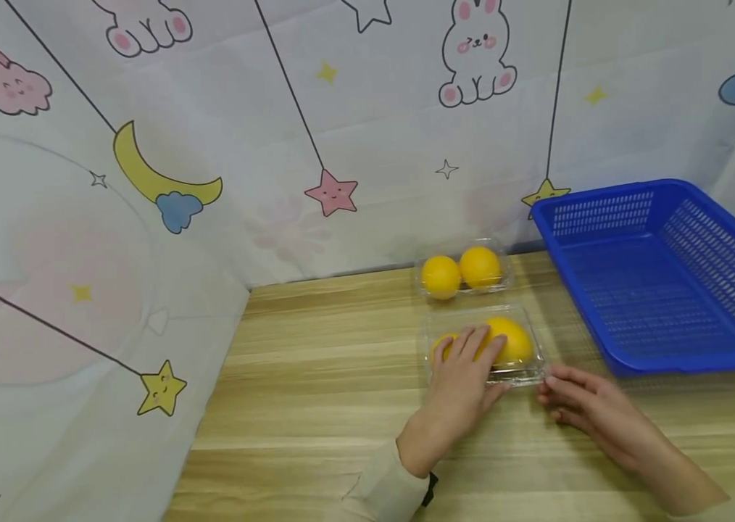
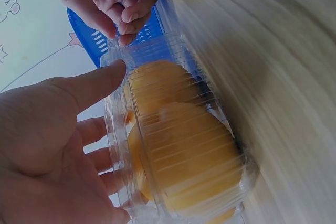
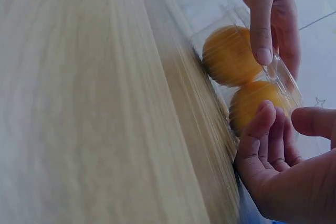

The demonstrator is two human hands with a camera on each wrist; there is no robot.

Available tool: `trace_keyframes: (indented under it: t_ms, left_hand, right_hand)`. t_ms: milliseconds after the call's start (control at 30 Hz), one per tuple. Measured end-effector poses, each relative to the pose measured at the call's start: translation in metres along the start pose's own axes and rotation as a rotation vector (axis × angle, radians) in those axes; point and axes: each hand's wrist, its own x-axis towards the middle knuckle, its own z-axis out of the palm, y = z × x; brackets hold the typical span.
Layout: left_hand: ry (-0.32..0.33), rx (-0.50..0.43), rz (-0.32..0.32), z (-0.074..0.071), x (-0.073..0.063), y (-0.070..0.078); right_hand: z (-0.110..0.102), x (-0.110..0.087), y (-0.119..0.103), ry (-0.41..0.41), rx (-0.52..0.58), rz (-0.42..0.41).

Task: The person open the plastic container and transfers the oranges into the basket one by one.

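Note:
A clear plastic clamshell box (image 1: pixel 519 378) with two oranges (image 1: pixel 516 344) in it sits on the wooden table. My left hand (image 1: pixel 460 388) lies across it, fingers over the lid and thumb along the near rim, gripping it lightly. At its near right corner my right hand (image 1: pixel 592 407) pinches the rim between thumb and curled fingers. The left wrist view shows the ribbed side of the box, with both oranges (image 2: pixel 191 153) behind the plastic. In the right wrist view, the right hand's fingertips (image 3: pixel 266 109) partly cover the lower orange (image 3: pixel 249 106).
Behind it, against the printed curtain (image 1: pixel 380 145), stands a second clear box (image 1: pixel 504 272) holding two oranges (image 1: pixel 441 276). A large blue plastic basket (image 1: pixel 576 304) occupies the right side, close to my right hand. Bare wooden table (image 1: pixel 302 377) extends to the left.

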Motion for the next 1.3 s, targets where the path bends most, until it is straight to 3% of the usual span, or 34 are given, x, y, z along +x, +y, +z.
trace_keyframes:
  t_ms: [400, 767, 1100, 1300]
  left_hand:
    - [-0.034, 0.013, -0.004, -0.001, -0.001, -0.003]
    - [-0.039, -0.006, -0.012, -0.001, -0.002, -0.001]
    - [-0.031, -0.038, -0.013, 0.0, -0.003, -0.003]
    - [-0.024, -0.04, -0.009, 0.001, -0.004, -0.004]
  right_hand:
    - [0.006, 0.003, 0.0, 0.03, 0.056, 0.005]
    - [0.011, 0.003, -0.004, 0.044, 0.008, 0.054]
    - [0.016, 0.002, -0.002, 0.07, 0.02, 0.043]
    - [0.016, 0.003, 0.0, 0.042, 0.071, 0.007]
